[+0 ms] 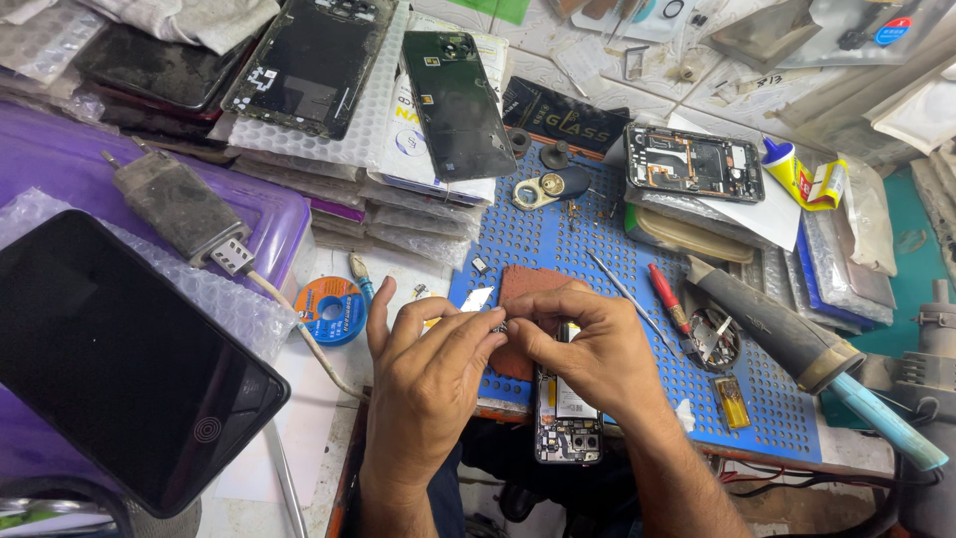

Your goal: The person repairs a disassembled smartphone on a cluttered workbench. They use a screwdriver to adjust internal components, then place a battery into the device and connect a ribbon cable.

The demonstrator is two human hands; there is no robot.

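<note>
Together, both hands (503,344) pinch a tiny part (501,327) above the opened phone (567,413), lying lengthwise toward the person.

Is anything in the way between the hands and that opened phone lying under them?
Nothing visible blocks it. The left hand and right hand meet fingertip to fingertip, pinching a tiny part right above the opened phone. Only that small part and the hands themselves sit over the phone.

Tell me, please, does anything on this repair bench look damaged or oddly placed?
Yes: the opened phone under the hands juts over the bench's front edge, its insides bare. The grimy charger lies loose on the purple box.
</note>
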